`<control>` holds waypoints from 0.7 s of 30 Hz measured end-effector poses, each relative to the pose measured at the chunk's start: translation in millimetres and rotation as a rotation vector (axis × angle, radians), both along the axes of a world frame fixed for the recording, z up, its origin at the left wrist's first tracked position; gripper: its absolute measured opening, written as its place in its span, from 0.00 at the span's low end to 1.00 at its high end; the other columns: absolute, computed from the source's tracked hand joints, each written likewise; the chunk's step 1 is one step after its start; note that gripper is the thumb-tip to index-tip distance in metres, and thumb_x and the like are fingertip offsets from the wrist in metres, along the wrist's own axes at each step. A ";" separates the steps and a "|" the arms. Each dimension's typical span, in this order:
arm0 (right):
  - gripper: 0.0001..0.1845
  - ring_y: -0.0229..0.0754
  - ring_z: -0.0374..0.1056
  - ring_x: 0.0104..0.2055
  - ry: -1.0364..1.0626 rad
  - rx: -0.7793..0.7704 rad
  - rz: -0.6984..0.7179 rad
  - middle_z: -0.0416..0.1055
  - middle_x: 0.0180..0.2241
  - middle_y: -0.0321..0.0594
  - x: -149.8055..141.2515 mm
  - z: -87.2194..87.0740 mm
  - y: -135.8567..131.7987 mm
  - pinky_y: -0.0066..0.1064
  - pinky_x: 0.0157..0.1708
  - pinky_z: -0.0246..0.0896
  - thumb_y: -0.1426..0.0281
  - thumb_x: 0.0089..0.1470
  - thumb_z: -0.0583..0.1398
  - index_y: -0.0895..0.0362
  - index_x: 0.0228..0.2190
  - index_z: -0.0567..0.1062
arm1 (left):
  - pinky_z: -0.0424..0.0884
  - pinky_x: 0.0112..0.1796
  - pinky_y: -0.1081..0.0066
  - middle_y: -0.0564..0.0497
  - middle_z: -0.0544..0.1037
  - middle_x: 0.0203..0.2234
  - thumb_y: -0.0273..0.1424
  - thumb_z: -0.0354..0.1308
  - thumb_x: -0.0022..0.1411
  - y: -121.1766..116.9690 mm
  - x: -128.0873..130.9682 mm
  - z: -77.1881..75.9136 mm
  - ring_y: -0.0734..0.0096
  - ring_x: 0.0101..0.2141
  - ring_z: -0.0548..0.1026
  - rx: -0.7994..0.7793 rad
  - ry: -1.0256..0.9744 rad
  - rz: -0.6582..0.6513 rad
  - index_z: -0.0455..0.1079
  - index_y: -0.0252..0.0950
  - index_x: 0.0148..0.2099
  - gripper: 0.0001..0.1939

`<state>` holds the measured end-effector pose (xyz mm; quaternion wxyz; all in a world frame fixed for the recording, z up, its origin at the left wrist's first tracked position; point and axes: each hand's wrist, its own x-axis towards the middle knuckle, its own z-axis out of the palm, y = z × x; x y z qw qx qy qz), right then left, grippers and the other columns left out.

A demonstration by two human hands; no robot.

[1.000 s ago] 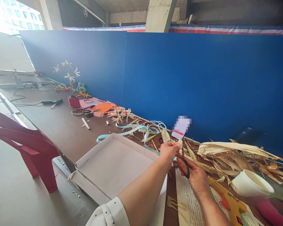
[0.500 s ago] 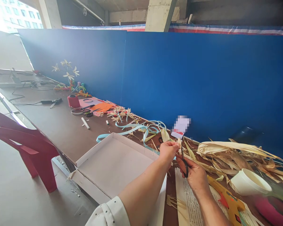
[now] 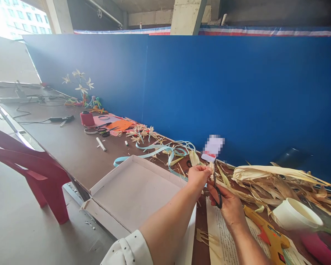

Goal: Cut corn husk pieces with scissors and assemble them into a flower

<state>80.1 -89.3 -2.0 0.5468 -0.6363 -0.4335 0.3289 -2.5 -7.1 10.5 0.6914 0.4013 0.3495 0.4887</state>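
Note:
Between the fingertips of my left hand point(image 3: 198, 179) is a small pale piece of corn husk point(image 3: 211, 167), its lower part hidden by the fingers. My right hand point(image 3: 231, 208) grips black-handled scissors point(image 3: 219, 198), with fingers around the handles. Their blades point away from me and stand right beside the husk piece; I cannot tell whether they cut into it. Just beyond my left hand lies another pale husk piece point(image 3: 194, 158). Under my right forearm is a printed sheet point(image 3: 223, 235).
A shallow white cardboard tray point(image 3: 143, 191) lies left of my arms, with light blue ribbon point(image 3: 154, 149) behind it. To the right are dried corn husks point(image 3: 281, 180), a cream cup point(image 3: 295, 215) and a yellow glue gun point(image 3: 270, 232). A blue partition point(image 3: 237, 92) borders the table.
The view has shifted slightly. My hands keep nearly the same pose, the left still pinching the husk piece and the right still holding the scissors beside it.

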 end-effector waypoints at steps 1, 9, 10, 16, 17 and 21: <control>0.18 0.36 0.58 0.19 -0.013 0.002 0.006 0.65 0.16 0.33 1.1 -1.0 0.6 0.29 0.19 0.54 0.61 0.40 0.66 0.52 0.35 0.81 | 0.56 0.22 0.76 0.54 0.65 0.16 0.32 0.59 0.46 0.1 0.3 -0.4 0.80 0.18 0.58 -0.003 0.006 0.003 0.69 0.32 0.25 0.07; 0.17 0.36 0.56 0.15 -0.133 -0.024 0.007 0.63 0.13 0.31 6.1 -2.6 0.5 0.28 0.17 0.51 0.61 0.40 0.65 0.52 0.35 0.81 | 0.55 0.22 0.76 0.54 0.65 0.16 0.33 0.59 0.46 0.2 0.4 0.2 0.80 0.18 0.57 -0.012 0.022 0.003 0.69 0.33 0.24 0.08; 0.17 0.35 0.56 0.15 -0.152 -0.031 -0.004 0.62 0.13 0.31 6.4 -2.5 0.4 0.28 0.16 0.50 0.61 0.40 0.65 0.52 0.35 0.81 | 0.54 0.22 0.76 0.55 0.64 0.16 0.33 0.60 0.46 0.1 0.2 0.4 0.81 0.18 0.56 -0.010 0.023 0.003 0.69 0.33 0.24 0.08; 0.18 0.36 0.60 0.18 -0.015 -0.008 -0.006 0.67 0.17 0.34 0.3 -1.4 0.9 0.27 0.18 0.55 0.61 0.39 0.66 0.53 0.35 0.81 | 0.54 0.22 0.77 0.54 0.65 0.17 0.33 0.60 0.46 -1.9 -1.7 3.7 0.81 0.19 0.58 -0.042 -0.032 -0.017 0.68 0.32 0.24 0.08; 0.18 0.36 0.61 0.19 0.014 -0.005 -0.008 0.68 0.18 0.34 -0.9 -1.3 0.9 0.28 0.19 0.57 0.62 0.39 0.66 0.53 0.35 0.81 | 0.54 0.22 0.77 0.54 0.64 0.17 0.33 0.60 0.46 -2.2 -1.9 4.1 0.81 0.18 0.58 -0.045 -0.039 -0.020 0.68 0.32 0.24 0.08; 0.17 0.36 0.61 0.20 0.027 -0.008 -0.006 0.67 0.18 0.33 0.3 -3.1 1.1 0.28 0.20 0.58 0.64 0.39 0.66 0.53 0.35 0.81 | 0.54 0.22 0.76 0.54 0.64 0.16 0.33 0.61 0.46 -2.4 -1.6 3.8 0.81 0.18 0.57 -0.030 0.001 -0.024 0.69 0.32 0.24 0.09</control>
